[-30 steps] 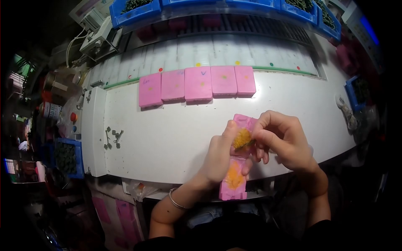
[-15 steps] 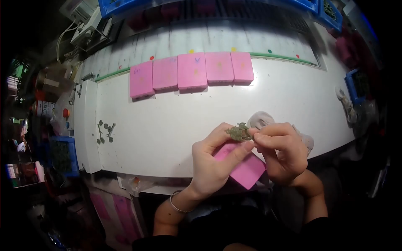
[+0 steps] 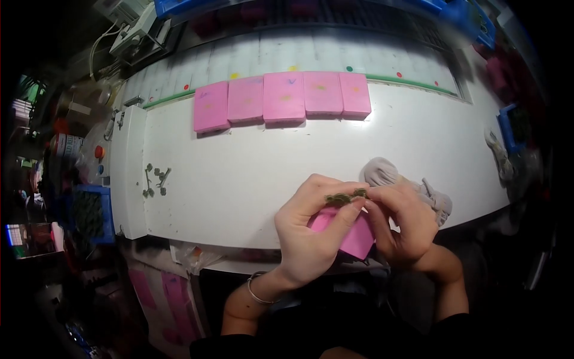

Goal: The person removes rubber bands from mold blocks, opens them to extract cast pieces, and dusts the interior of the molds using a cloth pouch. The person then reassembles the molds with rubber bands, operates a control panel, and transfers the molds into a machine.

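My left hand [image 3: 314, 224] pinches a small dark-green piece with knobby, leaf-like parts [image 3: 338, 200] between thumb and forefinger. Close against it, the fingertips of my right hand [image 3: 406, 218] are pressed together at a second green bit [image 3: 359, 192]; whether the two bits are joined I cannot tell. Below the fingers, at the table's front edge, a pink block [image 3: 359, 238] shows, partly covered by my left thumb and palm. Just beyond my right hand lie pale work gloves [image 3: 381, 172], bunched up on the white table [image 3: 239, 179].
A row of several pink blocks [image 3: 284, 99] with coloured marks stands along the far side, before a slatted white belt [image 3: 263, 57] with coloured dots. Small green branched pieces [image 3: 160, 175] lie at the left. Blue crates [image 3: 98, 209] stand around the table.
My right fingers have come in closer to the left ones, and the green piece has turned lower in the grip. The belt's coloured dots have shifted left; the view has shifted slightly.
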The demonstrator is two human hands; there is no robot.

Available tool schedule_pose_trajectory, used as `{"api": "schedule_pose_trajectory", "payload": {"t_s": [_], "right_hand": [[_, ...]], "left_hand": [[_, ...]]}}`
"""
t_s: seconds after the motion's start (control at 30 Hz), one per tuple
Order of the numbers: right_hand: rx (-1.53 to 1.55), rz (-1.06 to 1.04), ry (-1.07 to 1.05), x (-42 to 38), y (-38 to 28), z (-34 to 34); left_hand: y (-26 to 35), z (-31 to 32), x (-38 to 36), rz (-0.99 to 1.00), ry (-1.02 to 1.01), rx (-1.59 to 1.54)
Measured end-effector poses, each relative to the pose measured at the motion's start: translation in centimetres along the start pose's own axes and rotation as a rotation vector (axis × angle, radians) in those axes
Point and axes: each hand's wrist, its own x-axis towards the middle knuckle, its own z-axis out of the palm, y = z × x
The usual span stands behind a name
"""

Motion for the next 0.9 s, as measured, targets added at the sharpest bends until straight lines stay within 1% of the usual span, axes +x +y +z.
{"api": "schedule_pose_trajectory", "payload": {"t_s": [0.07, 0.1, 0.17, 0.2, 0.27, 0.3, 0.33, 0.4, 0.43, 0.47, 0.53, 0.57, 0.6, 0.67, 0.7, 0.73, 0.8, 0.87, 0.9], "right_hand": [[-0.022, -0.005, -0.019, 0.0, 0.1, -0.3], [0.073, 0.083, -0.092, 0.2, 0.0, -0.7], [0.296, 0.297, -0.255, 0.9, -0.1, -1.8], [0.299, 0.296, -0.258, 1.2, 0.0, -2.3], [0.885, 0.909, -0.487, 1.9, 0.5, -3.1], [1.064, 1.006, -0.645, 2.4, 1.6, -3.7], [1.064, 1.007, -0.649, 2.6, 1.8, -3.9], [1.004, 1.061, -0.931, 3.0, 2.1, -4.2], [0.89, 0.975, -0.978, 2.3, 2.2, -4.1], [0.641, 0.774, -1.004, 1.8, 1.9, -4.2], [0.489, 0.692, -1.098, 1.3, 1.5, -4.2], [0.447, 0.629, -1.119, 1.1, 1.3, -4.2], [0.446, 0.631, -1.114, 1.3, 1.2, -4.3], [0.249, 0.449, -1.049, 1.5, 0.9, -4.6], [0.286, 0.391, -0.846, 1.3, 1.1, -4.7], [0.348, 0.439, -0.663, 1.6, 0.7, -4.6], [0.388, 0.47, -0.506, 3.3, 0.0, -4.7], [0.391, 0.325, -0.596, 4.2, 0.5, -4.6], [0.337, 0.259, -0.555, 3.9, 1.0, -4.3]], "left_hand": [[0.0, 0.0, 0.1, 0.045, -0.013, 0.047], [0.0, -0.2, 0.1, 0.047, -0.006, 0.05], [0.1, -0.6, 0.2, 0.141, -0.079, 0.177], [0.3, -1.0, 0.3, 0.14, -0.076, 0.179], [0.8, -1.6, 0.4, 0.165, -0.227, 0.208], [1.1, -1.7, 0.6, 0.159, -0.271, 0.211], [1.3, -1.9, 0.7, 0.157, -0.267, 0.211], [1.4, -2.2, 0.9, 0.241, -0.265, 0.338], [1.4, -2.5, 0.9, 0.24, -0.259, 0.341], [1.4, -2.8, 1.0, 0.227, -0.232, 0.367], [1.2, -3.1, 1.0, 0.215, -0.204, 0.396], [1.1, -3.1, 1.0, 0.215, -0.198, 0.395], [1.0, -3.0, 1.1, 0.216, -0.195, 0.392], [0.9, -2.9, 1.3, 0.208, -0.212, 0.402], [0.9, -2.8, 1.3, 0.198, -0.224, 0.413], [0.7, -2.7, 1.4, 0.215, -0.239, 0.405], [0.2, -2.0, 1.6, 0.158, -0.203, 0.366], [-0.1, -1.5, 1.9, 0.202, -0.223, 0.404], [-0.1, -1.0, 2.0, 0.169, -0.227, 0.403]]}}
